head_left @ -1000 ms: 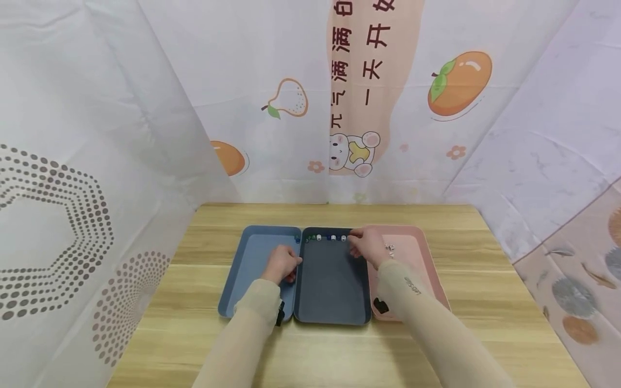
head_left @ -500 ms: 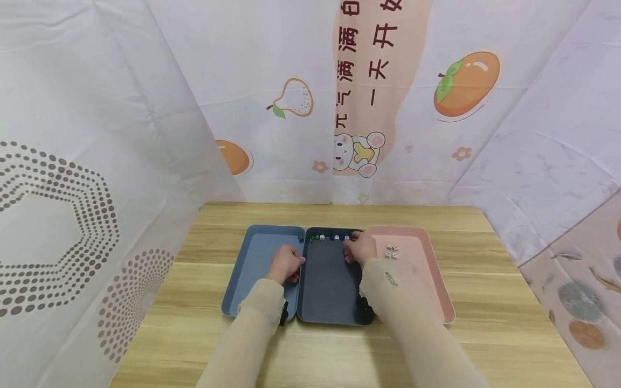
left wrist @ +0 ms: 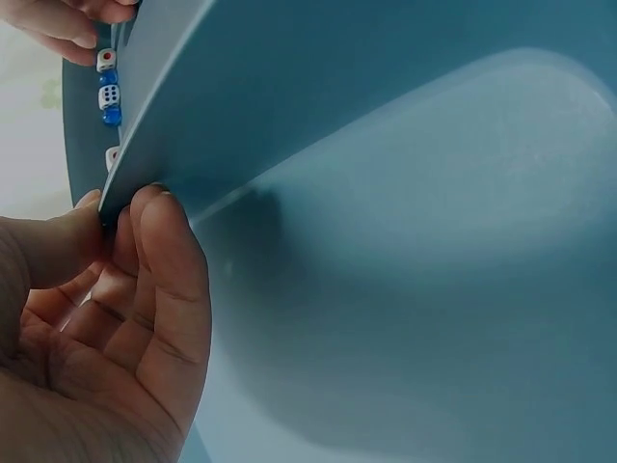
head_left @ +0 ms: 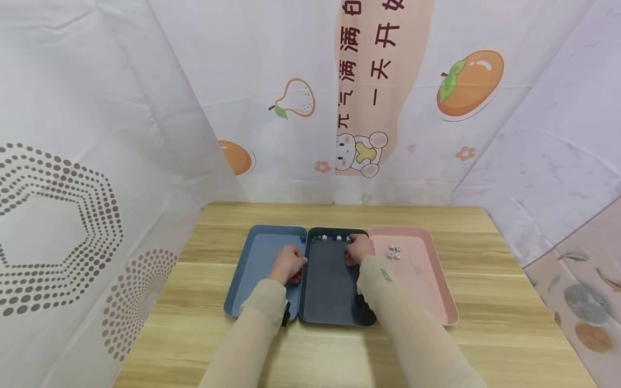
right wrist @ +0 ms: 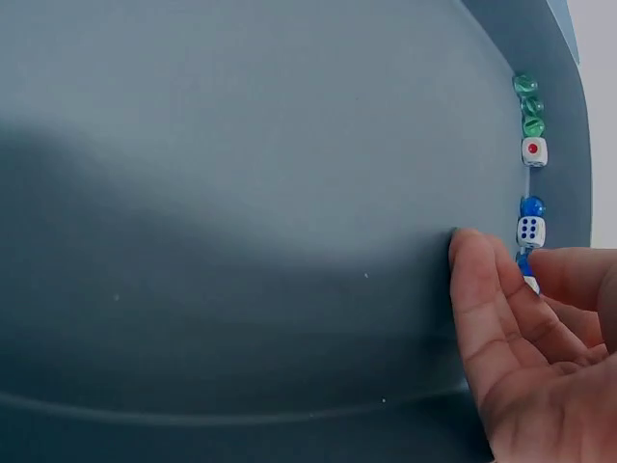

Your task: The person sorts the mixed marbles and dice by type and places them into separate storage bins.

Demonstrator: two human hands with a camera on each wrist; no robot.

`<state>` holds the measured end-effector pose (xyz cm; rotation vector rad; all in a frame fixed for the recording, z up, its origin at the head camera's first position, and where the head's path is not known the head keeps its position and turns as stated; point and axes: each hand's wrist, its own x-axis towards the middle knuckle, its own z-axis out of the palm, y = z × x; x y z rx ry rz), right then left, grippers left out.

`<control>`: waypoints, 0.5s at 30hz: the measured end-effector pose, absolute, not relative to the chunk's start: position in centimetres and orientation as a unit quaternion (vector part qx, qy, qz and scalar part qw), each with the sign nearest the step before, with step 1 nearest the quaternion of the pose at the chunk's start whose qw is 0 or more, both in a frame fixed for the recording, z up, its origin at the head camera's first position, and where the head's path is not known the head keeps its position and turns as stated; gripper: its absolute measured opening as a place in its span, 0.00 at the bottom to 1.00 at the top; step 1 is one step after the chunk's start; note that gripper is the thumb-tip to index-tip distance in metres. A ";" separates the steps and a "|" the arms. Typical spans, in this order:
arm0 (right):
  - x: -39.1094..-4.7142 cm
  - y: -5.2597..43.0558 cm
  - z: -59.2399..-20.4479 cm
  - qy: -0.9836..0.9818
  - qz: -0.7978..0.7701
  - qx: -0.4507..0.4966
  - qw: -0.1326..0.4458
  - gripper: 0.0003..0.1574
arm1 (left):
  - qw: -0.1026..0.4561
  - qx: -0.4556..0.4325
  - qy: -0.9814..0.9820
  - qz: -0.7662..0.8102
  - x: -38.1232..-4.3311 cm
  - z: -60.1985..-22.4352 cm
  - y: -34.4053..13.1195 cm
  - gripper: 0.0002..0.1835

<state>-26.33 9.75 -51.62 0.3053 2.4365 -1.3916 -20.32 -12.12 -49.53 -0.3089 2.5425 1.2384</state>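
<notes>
My left hand (head_left: 288,264) pinches the adjoining rims of the blue tray (head_left: 235,280) and the dark tray (head_left: 335,324), thumb on one side and fingers on the other. Along the far wall of the dark tray runs a row of green marbles (right wrist: 532,106), a red-dot die (right wrist: 534,150), a blue marble (right wrist: 532,206) and a six-dot die (right wrist: 531,231). A second blue marble (right wrist: 523,262) follows. At the row's right end, my right hand (head_left: 360,249) holds another white die (left wrist: 106,60) between thumb and finger, which partly hide it.
Right of the dark tray stands a pink tray (head_left: 422,280) with several white dice (head_left: 394,252) lying close together. Small blue and green marbles (head_left: 303,238) sit in the far right corner of the blue tray. A printed curtain (head_left: 271,183) hangs behind the wooden table (head_left: 485,302).
My right hand has come off the border of the pink tray, a little left and nearer, into the dark tray's far right corner. The left hand stays at the rim. The head view shifted slightly.
</notes>
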 end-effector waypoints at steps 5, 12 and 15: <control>-26.4 9.8 -52.1 0.855 -0.485 0.104 0.153 0.36 | 0.148 -0.105 0.885 0.429 -20.1 -49.4 -12.0 0.10; -25.8 9.3 -51.6 0.865 -0.473 0.094 0.140 0.25 | 0.145 -0.104 0.885 0.430 -20.0 -49.4 -11.9 0.12; -25.5 9.1 -51.4 0.869 -0.464 0.093 0.146 0.22 | 0.144 -0.108 0.885 0.429 -20.1 -49.5 -11.9 0.13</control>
